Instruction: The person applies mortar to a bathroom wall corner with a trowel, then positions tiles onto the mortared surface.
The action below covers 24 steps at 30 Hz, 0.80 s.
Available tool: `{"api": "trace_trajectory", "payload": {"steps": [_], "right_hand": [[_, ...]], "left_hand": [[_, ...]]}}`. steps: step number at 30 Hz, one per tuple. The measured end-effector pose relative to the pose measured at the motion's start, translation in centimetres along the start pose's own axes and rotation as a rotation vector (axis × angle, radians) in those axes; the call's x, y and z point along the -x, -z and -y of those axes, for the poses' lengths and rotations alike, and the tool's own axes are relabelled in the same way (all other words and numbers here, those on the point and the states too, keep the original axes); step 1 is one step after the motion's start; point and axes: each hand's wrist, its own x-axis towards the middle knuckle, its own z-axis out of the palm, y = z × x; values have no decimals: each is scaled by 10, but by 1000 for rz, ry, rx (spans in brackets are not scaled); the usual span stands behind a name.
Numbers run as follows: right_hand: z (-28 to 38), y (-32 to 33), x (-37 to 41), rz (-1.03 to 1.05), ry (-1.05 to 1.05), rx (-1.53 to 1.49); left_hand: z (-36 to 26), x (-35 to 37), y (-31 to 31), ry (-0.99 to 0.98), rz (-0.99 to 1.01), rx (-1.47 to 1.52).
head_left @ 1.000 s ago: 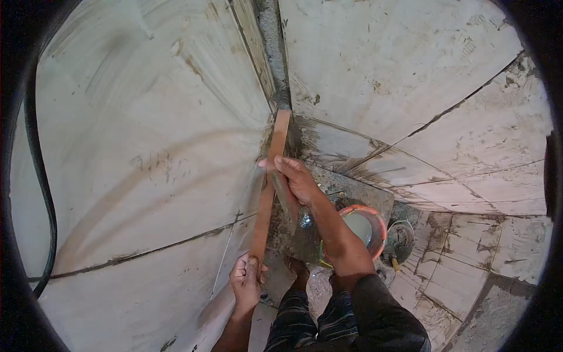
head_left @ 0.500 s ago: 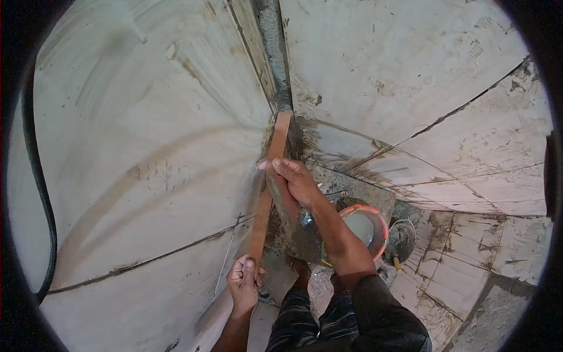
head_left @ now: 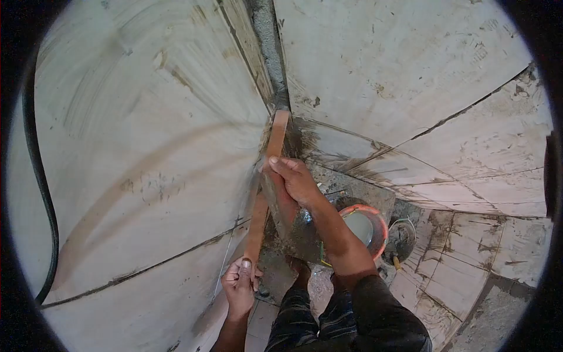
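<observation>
A long, narrow tan strip [head_left: 256, 229] slants along the corner between the large pale wall panels. My left hand [head_left: 239, 284] pinches its lower end, thumb on top. Farther up, my right hand [head_left: 295, 179] is closed around the strip's middle, with the thumb near its edge. A trowel-like tool with a wide, dirty blade [head_left: 287, 226] hangs below my right hand, and its handle is hidden by the fingers. The strip's upper end meets the rough grey gap in the corner.
An orange-rimmed bucket [head_left: 384, 226] with pale liquid stands right of my right forearm. Beside it is a smaller dark bucket [head_left: 403, 239]. A black cable [head_left: 38, 170] hangs at the far left. Smeared tiles [head_left: 463, 287] lie at lower right.
The lower end of the strip and my left hand have shifted slightly left. My right thumb and fingers sit slightly differently on the strip. The view has moved a little.
</observation>
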Motion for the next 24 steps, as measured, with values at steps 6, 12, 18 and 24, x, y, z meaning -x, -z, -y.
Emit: {"api": "trace_trajectory", "payload": {"steps": [6, 12, 18, 24], "right_hand": [[-13, 7, -11, -27, 111, 155], [-14, 0, -10, -58, 179, 69], [12, -8, -3, -124, 50, 81], [-7, -8, -11, -172, 152, 60]], "left_hand": [[-7, 1, -5, 39, -68, 7], [-11, 3, -6, -4, -27, -46], [-7, -2, -12, 21, -69, -54], [-9, -3, -8, -28, -67, -4]]}}
